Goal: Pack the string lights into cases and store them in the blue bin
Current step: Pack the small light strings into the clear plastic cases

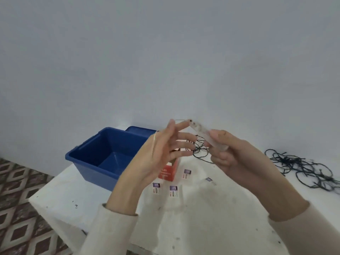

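- White table (202,227) nearest: four small cases (173,191) are seen lying outside the bin, with a red box (168,172) standing open just behind them.
- Above these, a clear plastic piece (207,137) is gripped in the curled right hand (231,157). Its tip is touched by the spread fingers (181,124) of the left hand (156,153), and dark string lights (199,150) hang between both hands.
- Further back, the blue bin (92,168) is seen empty and a second tangle (303,168) lies loose, so packing is judged barely begun.
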Tool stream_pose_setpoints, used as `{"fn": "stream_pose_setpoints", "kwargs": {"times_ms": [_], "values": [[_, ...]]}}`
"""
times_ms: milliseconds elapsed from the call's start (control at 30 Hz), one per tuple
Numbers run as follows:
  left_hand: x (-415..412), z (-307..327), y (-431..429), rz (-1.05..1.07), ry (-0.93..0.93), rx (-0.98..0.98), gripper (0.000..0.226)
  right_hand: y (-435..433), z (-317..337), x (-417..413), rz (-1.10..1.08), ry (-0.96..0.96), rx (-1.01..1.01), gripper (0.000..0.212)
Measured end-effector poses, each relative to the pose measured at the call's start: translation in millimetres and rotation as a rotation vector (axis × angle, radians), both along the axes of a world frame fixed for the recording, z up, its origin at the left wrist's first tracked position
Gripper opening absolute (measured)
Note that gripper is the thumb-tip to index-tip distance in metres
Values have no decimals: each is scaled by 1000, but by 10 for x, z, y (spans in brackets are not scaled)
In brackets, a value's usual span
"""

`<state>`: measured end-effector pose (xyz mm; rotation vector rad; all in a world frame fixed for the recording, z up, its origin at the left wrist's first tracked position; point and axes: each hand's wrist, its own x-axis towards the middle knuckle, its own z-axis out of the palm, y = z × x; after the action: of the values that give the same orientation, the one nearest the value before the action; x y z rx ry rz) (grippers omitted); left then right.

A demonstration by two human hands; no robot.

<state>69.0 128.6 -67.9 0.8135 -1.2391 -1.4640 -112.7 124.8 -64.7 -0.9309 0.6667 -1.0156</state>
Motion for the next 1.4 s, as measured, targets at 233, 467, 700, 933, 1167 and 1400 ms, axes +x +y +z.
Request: {"fn": "stream_pose_setpoints", "kwargs": {"times_ms": [233,467,700,933,1167,1400], "values": [[-132,290,-48,3,99,7,44,-33,258,-68,-439,-24,-117,17],[-354,336,-213,205,-180,-127,42,84,577,-229,-165,-263,34,39],[-718,359,-81,62,-901,-382,33,-24,650,-42,-550,107,-458,23],[-496,872,-42,394,-1442,-907,30,-201,718,-306,-492,1118,-1090,25],[-317,904,-248,34,-511,-557,13,-212,703,-480,189,119,-373,51],[-530,729,-309,34,-264,-327,23,-265,748,-285,-220,-281,-314,27]]}}
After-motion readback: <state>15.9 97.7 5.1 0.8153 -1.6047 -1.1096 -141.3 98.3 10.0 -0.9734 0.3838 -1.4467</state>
